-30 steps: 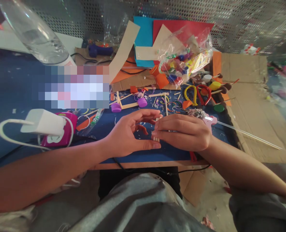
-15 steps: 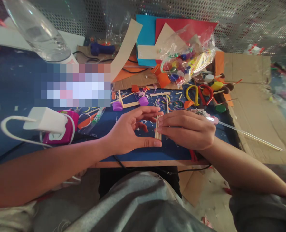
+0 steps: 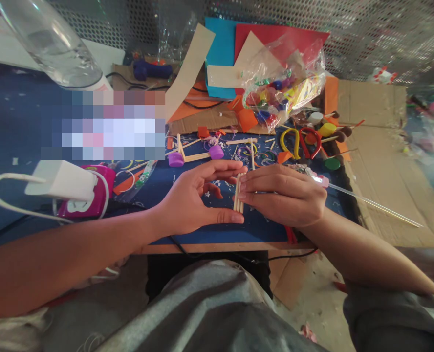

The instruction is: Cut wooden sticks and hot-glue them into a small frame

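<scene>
A small row of short wooden sticks [image 3: 239, 203] stands side by side between my hands, above the front of the blue table. My left hand [image 3: 189, 200] curves around it, thumb at the near end and index fingertip at the far end. From the right, the fingers of my right hand [image 3: 288, 195] close on the sticks; its thumb is hidden. Just beyond my hands lies a stick frame [image 3: 197, 157] with two purple bottle caps [image 3: 216, 152] on it. A loose stick [image 3: 252, 154] lies beyond my right hand's fingers.
On the left are a pink socket block [image 3: 101, 203] with a white charger [image 3: 61, 183] and a clear water bottle [image 3: 59, 49]. A glue gun [image 3: 319, 181] with a clear glue stick lies right. Behind are a plastic bag [image 3: 283, 93] of colourful pieces and cardboard [image 3: 378, 171].
The whole view has shifted slightly. My hands keep the same hold on the sticks, with hardly any finger movement.
</scene>
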The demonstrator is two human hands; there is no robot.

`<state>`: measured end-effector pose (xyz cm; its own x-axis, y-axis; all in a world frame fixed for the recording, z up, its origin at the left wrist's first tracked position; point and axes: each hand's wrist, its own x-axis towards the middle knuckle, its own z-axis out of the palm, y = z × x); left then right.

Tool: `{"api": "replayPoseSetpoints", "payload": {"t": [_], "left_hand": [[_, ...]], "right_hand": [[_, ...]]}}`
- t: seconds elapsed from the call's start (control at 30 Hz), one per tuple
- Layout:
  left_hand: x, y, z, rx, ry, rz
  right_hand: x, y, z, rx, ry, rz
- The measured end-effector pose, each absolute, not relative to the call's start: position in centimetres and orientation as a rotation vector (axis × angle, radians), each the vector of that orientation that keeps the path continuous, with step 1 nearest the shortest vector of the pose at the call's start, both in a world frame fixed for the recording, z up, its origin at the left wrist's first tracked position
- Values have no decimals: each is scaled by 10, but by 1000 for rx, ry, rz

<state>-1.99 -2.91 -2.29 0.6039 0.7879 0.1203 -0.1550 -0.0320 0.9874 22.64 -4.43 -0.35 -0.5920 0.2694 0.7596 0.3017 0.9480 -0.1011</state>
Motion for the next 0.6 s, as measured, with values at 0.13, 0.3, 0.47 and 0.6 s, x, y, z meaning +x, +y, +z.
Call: {"api": "replayPoseSetpoints", "payload": {"t": [0.13, 0.3, 0.47, 0.6], "left_hand": [[-20, -29, -23, 1445, 604, 827], [-23, -29, -24, 1549, 622, 861], [-24, -28, -25, 1612, 601, 884], [-23, -29, -24, 1616, 604, 882]], "right_hand": [[226, -42, -4, -366, -2229, -84], [226, -43, -3, -351, -2248, -58], [227, -44, -2, -372, -2263, -60], [226, -44, -4, -364, -2257, -44]]}}
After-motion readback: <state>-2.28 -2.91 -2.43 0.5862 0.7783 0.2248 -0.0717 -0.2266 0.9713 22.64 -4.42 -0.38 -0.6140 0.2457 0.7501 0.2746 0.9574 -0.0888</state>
